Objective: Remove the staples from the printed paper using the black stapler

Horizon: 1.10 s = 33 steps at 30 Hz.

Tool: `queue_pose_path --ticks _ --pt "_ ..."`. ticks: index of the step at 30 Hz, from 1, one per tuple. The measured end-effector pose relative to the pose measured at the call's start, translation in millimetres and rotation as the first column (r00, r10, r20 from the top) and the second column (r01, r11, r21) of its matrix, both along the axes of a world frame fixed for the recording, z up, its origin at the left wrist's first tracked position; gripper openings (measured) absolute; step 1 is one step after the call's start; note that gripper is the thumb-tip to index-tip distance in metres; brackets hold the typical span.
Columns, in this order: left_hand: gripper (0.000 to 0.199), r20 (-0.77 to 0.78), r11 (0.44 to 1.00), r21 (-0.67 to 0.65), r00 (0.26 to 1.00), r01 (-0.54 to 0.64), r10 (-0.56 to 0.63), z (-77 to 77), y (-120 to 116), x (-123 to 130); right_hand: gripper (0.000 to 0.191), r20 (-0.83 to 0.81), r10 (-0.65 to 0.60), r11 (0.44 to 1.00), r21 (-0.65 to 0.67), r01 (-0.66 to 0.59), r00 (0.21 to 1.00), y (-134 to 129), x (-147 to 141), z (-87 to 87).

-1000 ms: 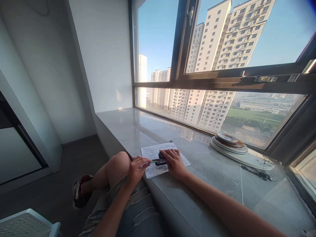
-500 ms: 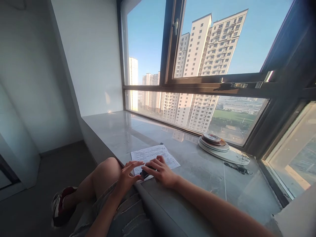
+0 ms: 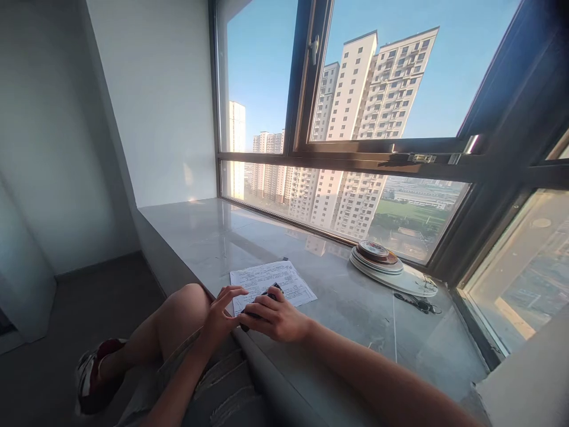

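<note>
My right hand (image 3: 278, 320) is wrapped over a black elongated object (image 3: 276, 287), its fingers covering most of it. One end of the object shows past my fingertips and the other near my left thumb; its kind cannot be made out. My left hand (image 3: 221, 314) is beside it, fingers curved and apart, with the thumb tip close to or touching the object's near end. Beneath and behind both hands lies a white printed sheet of paper (image 3: 291, 284), flat on the grey sill and partly covered by them.
The glossy sill (image 3: 195, 225) runs along a dark-framed window. A stack of round plates or discs (image 3: 376, 261) rests on a white board (image 3: 424, 287) to the right, with dark keys or a cord (image 3: 418, 302) in front. My bent knee (image 3: 191, 296) is by the sill's edge.
The black object has turned in my right hand, so its far end now shows above the fingers. My left fingers sit a little farther from it. The view has shifted slightly right.
</note>
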<state>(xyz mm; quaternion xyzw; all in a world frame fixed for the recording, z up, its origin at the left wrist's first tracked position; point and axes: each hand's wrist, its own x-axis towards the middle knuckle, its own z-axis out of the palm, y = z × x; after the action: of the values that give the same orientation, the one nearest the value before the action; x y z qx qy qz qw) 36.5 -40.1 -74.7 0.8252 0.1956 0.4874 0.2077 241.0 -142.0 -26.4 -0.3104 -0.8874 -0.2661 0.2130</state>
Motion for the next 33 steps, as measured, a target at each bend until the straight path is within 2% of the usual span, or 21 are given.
queue_pose_path --ticks 2,4,6,9,11,14,16,18,21,24,28,33 --pt "0.032 0.01 0.999 0.016 1.0 -0.028 0.028 0.6 0 0 0.038 -0.09 -0.061 0.998 -0.033 0.058 0.994 1 1 -1.1" --pt "0.034 0.016 0.997 0.028 0.998 -0.067 0.067 0.8 1 1 0.043 -0.256 -0.154 0.987 -0.074 0.14 0.954 6 7 -0.2" --pt "0.036 -0.015 0.99 0.045 0.991 -0.132 0.133 -0.1 1 2 0.044 -0.446 -0.253 0.968 -0.109 0.228 0.858 15 21 2.2" --pt "0.036 -0.113 0.961 0.099 0.957 -0.258 0.269 -4.5 2 5 0.04 -0.635 -0.353 0.927 -0.142 0.346 0.687 34 65 3.2" --pt "0.038 -0.151 0.94 0.113 0.929 -0.323 0.337 -9.4 4 8 0.037 -0.662 -0.402 0.905 -0.182 0.385 0.633 44 104 -0.1" --pt "0.04 -0.167 0.924 0.105 0.909 -0.368 0.381 -19.1 8 11 0.036 -0.618 -0.493 0.855 -0.213 0.473 0.612 49 162 -9.8" --pt "0.043 -0.16 0.91 0.106 0.897 -0.4 0.413 -25.7 11 12 0.037 -0.567 -0.547 0.818 -0.205 0.537 0.616 47 189 -16.8" --pt "0.047 -0.161 0.895 0.1 0.88 -0.435 0.446 -30.2 13 12 0.038 -0.493 -0.594 0.791 -0.214 0.573 0.636 43 205 -22.2" --pt "0.046 -0.249 0.903 0.053 0.871 -0.426 0.425 -30.3 12 11 0.041 -0.401 -0.656 0.753 -0.305 0.583 0.639 41 209 -26.9" --pt "0.045 -0.335 0.918 -0.016 0.867 -0.396 0.369 -24.8 10 9 0.043 -0.374 -0.679 0.733 -0.404 0.548 0.632 45 199 -28.8" --pt "0.047 -0.312 0.924 -0.058 0.886 -0.377 0.342 -18.2 8 8 0.044 -0.382 -0.636 0.766 -0.419 0.488 0.671 51 183 -29.9" --pt "0.043 -0.261 0.934 -0.077 0.911 -0.348 0.318 -14.6 8 6 0.046 -0.373 -0.613 0.786 -0.376 0.49 0.697 50 177 -29.1"
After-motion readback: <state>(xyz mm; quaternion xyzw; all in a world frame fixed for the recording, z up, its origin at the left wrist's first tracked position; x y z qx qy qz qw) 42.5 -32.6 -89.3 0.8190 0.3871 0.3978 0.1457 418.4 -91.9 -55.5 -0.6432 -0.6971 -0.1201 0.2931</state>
